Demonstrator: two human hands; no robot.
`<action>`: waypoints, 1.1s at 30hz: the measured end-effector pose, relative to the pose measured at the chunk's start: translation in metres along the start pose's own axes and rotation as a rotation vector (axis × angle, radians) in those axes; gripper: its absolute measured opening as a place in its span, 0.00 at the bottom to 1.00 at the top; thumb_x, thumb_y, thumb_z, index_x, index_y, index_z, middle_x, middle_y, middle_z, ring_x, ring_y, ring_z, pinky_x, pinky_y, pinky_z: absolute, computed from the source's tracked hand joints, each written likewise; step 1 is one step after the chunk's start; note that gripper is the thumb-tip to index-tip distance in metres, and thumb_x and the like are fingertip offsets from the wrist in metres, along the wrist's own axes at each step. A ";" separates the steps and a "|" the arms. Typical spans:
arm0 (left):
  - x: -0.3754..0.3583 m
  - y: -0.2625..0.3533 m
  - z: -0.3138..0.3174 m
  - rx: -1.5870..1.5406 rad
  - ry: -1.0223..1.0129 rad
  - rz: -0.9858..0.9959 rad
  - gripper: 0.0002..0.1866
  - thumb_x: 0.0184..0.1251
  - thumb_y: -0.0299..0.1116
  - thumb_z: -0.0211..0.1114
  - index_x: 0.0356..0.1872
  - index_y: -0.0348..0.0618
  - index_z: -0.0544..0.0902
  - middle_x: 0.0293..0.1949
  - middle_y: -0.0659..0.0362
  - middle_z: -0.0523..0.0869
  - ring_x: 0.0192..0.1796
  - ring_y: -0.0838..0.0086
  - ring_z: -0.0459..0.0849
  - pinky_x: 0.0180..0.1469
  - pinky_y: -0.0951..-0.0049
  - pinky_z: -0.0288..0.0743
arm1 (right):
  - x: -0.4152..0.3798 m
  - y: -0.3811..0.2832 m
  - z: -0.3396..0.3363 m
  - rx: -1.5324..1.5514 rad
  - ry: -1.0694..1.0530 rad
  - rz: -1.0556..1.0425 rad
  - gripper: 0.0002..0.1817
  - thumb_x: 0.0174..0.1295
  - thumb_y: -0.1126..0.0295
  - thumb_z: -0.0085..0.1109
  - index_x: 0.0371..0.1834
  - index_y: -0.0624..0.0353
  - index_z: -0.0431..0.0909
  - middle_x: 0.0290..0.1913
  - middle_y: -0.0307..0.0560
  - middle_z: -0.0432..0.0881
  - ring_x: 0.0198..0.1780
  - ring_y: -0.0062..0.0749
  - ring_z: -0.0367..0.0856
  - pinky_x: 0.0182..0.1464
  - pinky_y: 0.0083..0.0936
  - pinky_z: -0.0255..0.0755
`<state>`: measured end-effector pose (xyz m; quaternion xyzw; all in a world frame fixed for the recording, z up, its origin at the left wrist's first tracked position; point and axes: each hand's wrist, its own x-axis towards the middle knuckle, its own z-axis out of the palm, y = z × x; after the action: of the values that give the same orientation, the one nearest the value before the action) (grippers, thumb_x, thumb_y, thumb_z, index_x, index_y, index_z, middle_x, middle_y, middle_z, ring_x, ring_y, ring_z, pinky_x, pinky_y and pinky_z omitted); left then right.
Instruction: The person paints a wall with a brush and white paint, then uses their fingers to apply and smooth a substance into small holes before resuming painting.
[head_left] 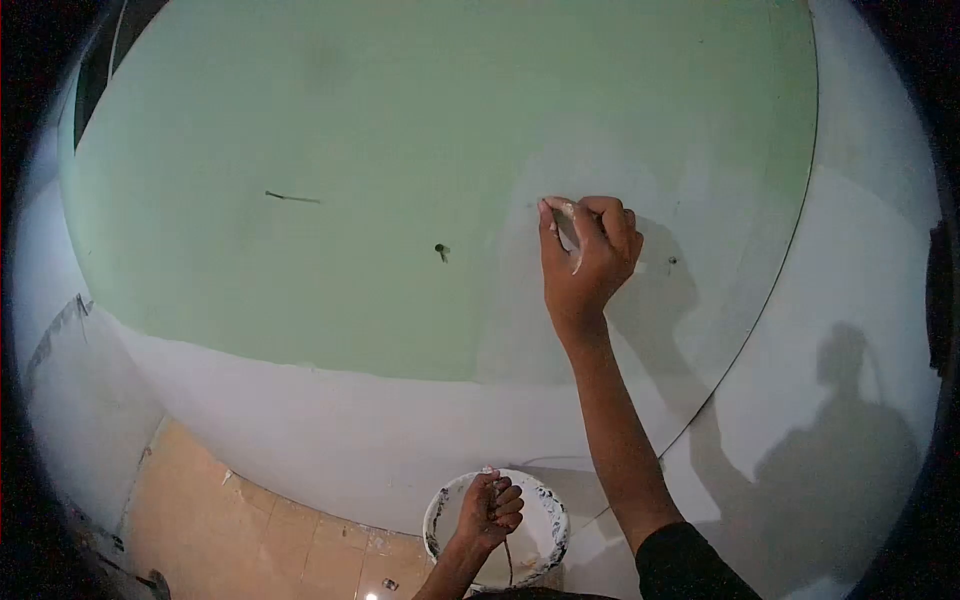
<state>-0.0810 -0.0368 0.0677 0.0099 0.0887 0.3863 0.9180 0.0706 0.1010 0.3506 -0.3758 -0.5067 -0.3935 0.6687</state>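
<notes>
My right hand (592, 245) is raised against the wall, where the green paint (380, 120) meets a whitish patch (500, 330). Its thumb and index fingertips are pinched together, with white smears on the fingers; whatever they hold is too small to make out. Lower down, my left hand (488, 512) is closed in front of a white bucket (558, 500) with a paint-stained rim. A bit of white shows at its fingertips, and a thin cord or handle hangs below it.
A nail (290, 197) sticks out of the wall at left, and a dark plug or hole (440, 249) lies nearer the middle. Another small dark spot (673, 260) is right of my right hand. Tan floor tiles (290, 520) show at lower left.
</notes>
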 end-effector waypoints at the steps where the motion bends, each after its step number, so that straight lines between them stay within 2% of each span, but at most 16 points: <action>1: -0.002 -0.002 0.003 0.001 0.048 0.012 0.14 0.70 0.42 0.54 0.25 0.49 0.70 0.19 0.67 0.61 0.17 0.80 0.56 0.17 0.78 0.50 | 0.000 -0.001 0.000 -0.002 -0.022 0.020 0.07 0.50 0.68 0.73 0.31 0.51 0.85 0.35 0.34 0.74 0.37 0.31 0.71 0.40 0.33 0.57; 2: -0.001 -0.003 0.004 -0.003 0.051 0.016 0.14 0.70 0.42 0.54 0.25 0.49 0.70 0.19 0.67 0.61 0.17 0.80 0.56 0.17 0.78 0.50 | -0.001 0.000 0.002 0.002 -0.026 0.022 0.07 0.50 0.68 0.73 0.31 0.51 0.85 0.35 0.34 0.74 0.37 0.31 0.71 0.40 0.33 0.57; 4: 0.000 -0.003 0.002 0.009 0.055 0.023 0.15 0.70 0.42 0.54 0.24 0.49 0.69 0.18 0.68 0.59 0.17 0.81 0.55 0.16 0.79 0.49 | -0.002 0.002 0.007 0.015 -0.037 -0.100 0.07 0.48 0.70 0.71 0.30 0.51 0.82 0.34 0.34 0.73 0.37 0.30 0.71 0.40 0.33 0.57; 12: 0.001 -0.008 -0.003 0.035 0.118 0.075 0.16 0.69 0.42 0.54 0.22 0.51 0.67 0.17 0.69 0.57 0.17 0.81 0.54 0.17 0.79 0.48 | -0.011 0.006 -0.007 0.120 -0.055 -0.065 0.09 0.46 0.71 0.71 0.30 0.50 0.81 0.35 0.34 0.73 0.37 0.29 0.71 0.41 0.31 0.56; 15: 0.000 -0.006 -0.009 0.014 0.082 0.062 0.16 0.69 0.42 0.54 0.22 0.51 0.67 0.18 0.69 0.58 0.17 0.81 0.55 0.17 0.79 0.49 | -0.008 0.006 -0.003 0.054 -0.016 -0.074 0.11 0.48 0.67 0.74 0.34 0.49 0.84 0.36 0.33 0.74 0.39 0.30 0.72 0.42 0.32 0.57; 19: 0.002 -0.006 -0.016 -0.011 0.065 0.069 0.15 0.70 0.43 0.53 0.23 0.52 0.66 0.18 0.68 0.58 0.17 0.81 0.55 0.17 0.78 0.49 | -0.009 0.004 -0.002 -0.017 0.042 -0.083 0.10 0.47 0.70 0.76 0.33 0.50 0.85 0.35 0.30 0.72 0.38 0.26 0.71 0.41 0.29 0.58; 22: 0.002 -0.006 -0.016 0.037 0.089 0.095 0.15 0.70 0.42 0.52 0.23 0.52 0.68 0.18 0.68 0.59 0.18 0.81 0.54 0.17 0.78 0.49 | -0.010 0.006 0.006 0.026 0.038 -0.048 0.08 0.48 0.66 0.75 0.31 0.48 0.85 0.35 0.33 0.75 0.39 0.31 0.73 0.42 0.34 0.57; 28: 0.007 -0.004 -0.028 -0.022 0.029 0.046 0.15 0.71 0.43 0.53 0.23 0.52 0.70 0.18 0.68 0.58 0.18 0.80 0.55 0.17 0.78 0.49 | -0.007 0.000 0.010 -0.005 -0.009 -0.003 0.08 0.49 0.67 0.73 0.29 0.50 0.81 0.36 0.35 0.75 0.39 0.32 0.73 0.42 0.35 0.57; 30: 0.005 -0.004 -0.024 -0.034 0.031 0.041 0.15 0.71 0.44 0.54 0.23 0.51 0.70 0.17 0.68 0.58 0.17 0.80 0.55 0.17 0.78 0.49 | -0.008 -0.003 0.009 0.008 -0.091 -0.121 0.09 0.48 0.69 0.72 0.29 0.51 0.79 0.36 0.35 0.74 0.39 0.32 0.73 0.42 0.34 0.57; 33: 0.008 -0.005 -0.030 -0.009 0.011 0.070 0.16 0.70 0.45 0.54 0.23 0.50 0.70 0.17 0.68 0.58 0.17 0.80 0.54 0.17 0.78 0.50 | -0.017 -0.005 0.003 0.064 -0.119 -0.125 0.10 0.46 0.70 0.72 0.30 0.50 0.79 0.35 0.35 0.73 0.39 0.31 0.72 0.43 0.34 0.56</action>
<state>-0.0776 -0.0362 0.0363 0.0067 0.0916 0.4186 0.9035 0.0623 0.1042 0.3351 -0.3448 -0.5803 -0.3949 0.6232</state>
